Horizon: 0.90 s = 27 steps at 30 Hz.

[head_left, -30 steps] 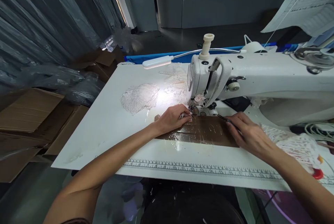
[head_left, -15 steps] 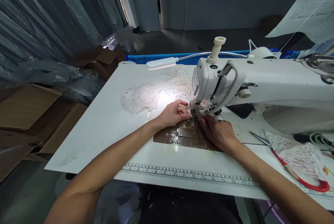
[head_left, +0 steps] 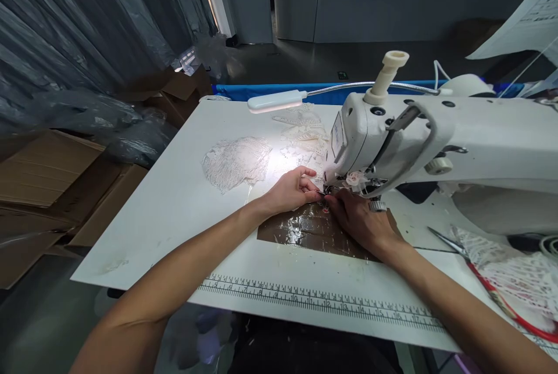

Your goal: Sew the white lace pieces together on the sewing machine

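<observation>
At the needle of the white sewing machine (head_left: 392, 130), my left hand (head_left: 292, 191) pinches the edge of a small, light lace piece (head_left: 326, 208) from the left. My right hand (head_left: 360, 217) presses its closed fingers on the same piece from the right, close to the presser foot. Most of this lace is hidden by the fingers and the machine head. Under both hands lies a shiny brown sheet (head_left: 300, 229), flat on the white table (head_left: 165, 217). A pinkish fabric rosette (head_left: 356, 178) sits on the machine head just above my right hand.
Lace pieces (head_left: 238, 162) lie left of the machine, under a lamp (head_left: 276, 101). Red-handled scissors (head_left: 488, 287) and more lace (head_left: 510, 269) are at the right. A ruler strip (head_left: 305, 298) runs along the front edge. Cardboard boxes (head_left: 47, 173) stand left of the table.
The view has shifted, so the machine appears farther right and larger. Both hands stay at the needle, my right fingers slightly closer to the left ones.
</observation>
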Each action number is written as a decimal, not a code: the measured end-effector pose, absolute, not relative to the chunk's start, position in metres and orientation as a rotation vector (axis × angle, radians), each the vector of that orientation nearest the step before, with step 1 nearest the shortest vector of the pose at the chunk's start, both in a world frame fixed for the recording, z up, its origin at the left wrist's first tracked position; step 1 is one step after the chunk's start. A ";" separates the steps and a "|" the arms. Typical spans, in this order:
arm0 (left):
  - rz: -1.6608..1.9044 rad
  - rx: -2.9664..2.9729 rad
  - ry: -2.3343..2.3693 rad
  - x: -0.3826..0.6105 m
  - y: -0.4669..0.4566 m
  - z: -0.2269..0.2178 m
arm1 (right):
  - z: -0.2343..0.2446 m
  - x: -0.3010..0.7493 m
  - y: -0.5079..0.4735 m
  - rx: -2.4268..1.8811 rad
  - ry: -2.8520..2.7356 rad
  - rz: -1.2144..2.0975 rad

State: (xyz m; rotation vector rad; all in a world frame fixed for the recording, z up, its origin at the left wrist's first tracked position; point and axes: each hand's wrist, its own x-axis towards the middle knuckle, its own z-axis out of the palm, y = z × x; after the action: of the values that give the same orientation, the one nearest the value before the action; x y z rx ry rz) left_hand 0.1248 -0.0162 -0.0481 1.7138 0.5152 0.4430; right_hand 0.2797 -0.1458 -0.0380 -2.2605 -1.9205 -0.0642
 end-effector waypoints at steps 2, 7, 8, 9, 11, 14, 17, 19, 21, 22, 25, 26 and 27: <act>0.457 1.704 0.518 0.125 -0.018 -0.047 | -0.042 0.281 -0.144 -2.222 -1.925 -0.104; 0.489 1.713 0.556 0.127 -0.024 -0.047 | -0.047 0.279 -0.140 -2.164 -1.860 -0.041; 0.493 1.737 0.564 0.127 -0.026 -0.046 | -0.046 0.278 -0.141 -2.167 -1.840 0.001; 0.498 1.775 0.564 0.126 -0.027 -0.045 | -0.045 0.278 -0.142 -2.166 -1.830 0.039; 0.503 1.920 0.525 0.121 -0.031 -0.038 | -0.041 0.278 -0.149 -2.140 -1.858 0.071; 0.512 2.305 0.394 0.113 -0.033 -0.024 | -0.037 0.287 -0.166 -2.057 -1.957 -0.039; 0.543 2.562 0.233 0.108 -0.031 -0.015 | -0.035 0.305 -0.184 -2.002 -2.002 -0.172; 0.557 2.598 0.146 0.107 -0.028 -0.016 | -0.033 0.318 -0.192 -2.030 -1.976 -0.270; 0.562 2.627 0.077 0.108 -0.027 -0.020 | -0.030 0.327 -0.194 -2.028 -1.945 -0.357; 0.561 2.651 0.053 0.109 -0.026 -0.023 | -0.029 0.329 -0.193 -1.996 -1.940 -0.360; 0.575 2.738 0.042 0.110 -0.027 -0.030 | -0.025 0.324 -0.184 -1.847 -1.935 -0.189; 0.592 2.760 0.052 0.111 -0.028 -0.031 | -0.024 0.320 -0.180 -1.812 -1.926 -0.101; 0.614 2.774 0.059 0.111 -0.028 -0.031 | -0.024 0.316 -0.177 -1.793 -1.908 -0.014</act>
State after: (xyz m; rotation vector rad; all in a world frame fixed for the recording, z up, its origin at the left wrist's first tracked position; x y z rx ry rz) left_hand 0.1113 -0.0282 -0.0309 2.7736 0.0587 0.6142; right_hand 0.3163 -0.1766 -0.0237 -1.7935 -1.9081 -0.0142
